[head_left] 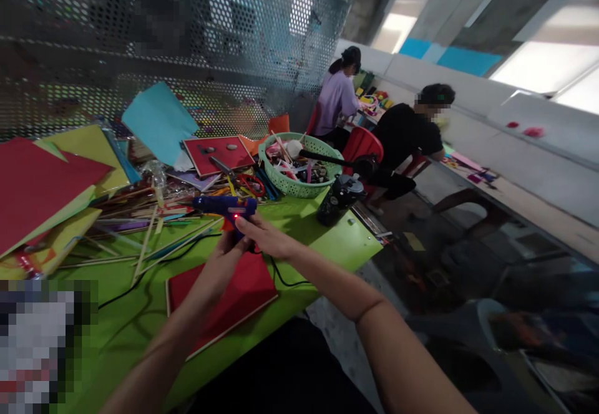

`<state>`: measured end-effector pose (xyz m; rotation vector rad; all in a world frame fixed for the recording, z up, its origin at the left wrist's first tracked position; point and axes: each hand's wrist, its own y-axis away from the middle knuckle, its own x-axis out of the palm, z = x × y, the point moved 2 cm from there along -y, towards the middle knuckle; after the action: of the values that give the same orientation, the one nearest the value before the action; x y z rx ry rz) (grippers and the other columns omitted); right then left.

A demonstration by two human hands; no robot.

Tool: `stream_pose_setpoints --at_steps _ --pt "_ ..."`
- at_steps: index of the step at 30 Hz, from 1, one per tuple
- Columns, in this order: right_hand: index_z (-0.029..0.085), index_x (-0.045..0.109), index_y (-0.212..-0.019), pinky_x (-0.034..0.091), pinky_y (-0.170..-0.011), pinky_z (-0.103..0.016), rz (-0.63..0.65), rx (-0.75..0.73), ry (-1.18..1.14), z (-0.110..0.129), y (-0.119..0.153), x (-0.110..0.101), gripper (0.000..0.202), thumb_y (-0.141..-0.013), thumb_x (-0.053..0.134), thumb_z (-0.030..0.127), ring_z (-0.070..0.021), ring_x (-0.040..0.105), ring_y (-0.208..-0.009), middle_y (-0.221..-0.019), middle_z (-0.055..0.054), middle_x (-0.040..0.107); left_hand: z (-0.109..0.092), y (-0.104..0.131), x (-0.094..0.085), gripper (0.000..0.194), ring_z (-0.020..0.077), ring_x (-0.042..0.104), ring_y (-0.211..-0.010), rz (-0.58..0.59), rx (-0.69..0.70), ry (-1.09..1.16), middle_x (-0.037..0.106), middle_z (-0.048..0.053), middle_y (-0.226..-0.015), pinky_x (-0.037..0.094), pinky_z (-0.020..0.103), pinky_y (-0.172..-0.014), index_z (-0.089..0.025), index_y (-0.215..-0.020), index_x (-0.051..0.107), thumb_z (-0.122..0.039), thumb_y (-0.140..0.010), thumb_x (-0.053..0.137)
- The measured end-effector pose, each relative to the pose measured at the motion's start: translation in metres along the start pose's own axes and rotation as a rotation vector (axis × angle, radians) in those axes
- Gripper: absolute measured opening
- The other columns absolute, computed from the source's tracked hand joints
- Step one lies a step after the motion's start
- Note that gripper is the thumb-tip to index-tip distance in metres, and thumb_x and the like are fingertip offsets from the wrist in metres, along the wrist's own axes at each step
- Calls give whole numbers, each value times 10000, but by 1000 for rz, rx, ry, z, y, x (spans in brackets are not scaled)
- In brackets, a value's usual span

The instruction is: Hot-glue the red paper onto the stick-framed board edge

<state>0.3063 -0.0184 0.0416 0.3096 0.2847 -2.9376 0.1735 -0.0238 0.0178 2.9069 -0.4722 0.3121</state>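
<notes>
A blue glue gun (218,204) with a lit red light is held above the green table (322,230), its nozzle pointing left. My right hand (262,234) grips its rear and handle. My left hand (230,253) is closed at the lower part of the handle, its fingertips against my right hand. Beneath my hands a red panel with a pale edge (238,302) lies near the table's front edge. A black cord (290,282) runs along the table beside the panel.
Coloured paper (44,183) and thin sticks (145,245) are heaped at the left. Behind stand a green basket (299,186) of supplies and a dark tumbler (339,199). A perforated metal screen (210,46) borders the table. Two people sit farther back.
</notes>
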Motion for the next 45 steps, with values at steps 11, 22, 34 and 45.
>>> stream_pose_setpoints --at_steps 11,22,34,45 --pt "160 759 -1184 463 -992 -365 -438 369 1030 -8 -75 -171 303 -924 604 144 -282 651 -1146 -1280 -159 710 -13 -2 -37 353 153 587 -772 -92 70 159 635 -15 -791 513 286 -756 -197 -937 699 -439 -703 805" --pt "234 782 -1036 462 -865 -290 -438 303 1219 8 -104 -176 223 -949 629 371 -234 682 -1049 -1115 -75 779 -11 1 -34 338 149 596 -725 -55 82 155 675 2 -740 470 268 -698 -177 -900 718 -435 -695 793" --pt "314 607 -1283 554 -874 -370 -569 -604 506 112 -48 -122 372 -1060 409 536 -199 687 -982 -1015 -42 673 -10 4 -34 563 123 496 -633 -45 153 194 578 -22 -682 440 267 -644 -171 -986 698 -709 -829 642" --pt "227 690 -1147 382 -613 -250 -72 -203 533 92 26 -45 228 -1012 582 376 -115 489 -643 -750 23 583 -13 4 -32 534 121 462 -584 11 224 263 529 -30 -646 457 275 -606 -176 -989 690 -690 -879 599"
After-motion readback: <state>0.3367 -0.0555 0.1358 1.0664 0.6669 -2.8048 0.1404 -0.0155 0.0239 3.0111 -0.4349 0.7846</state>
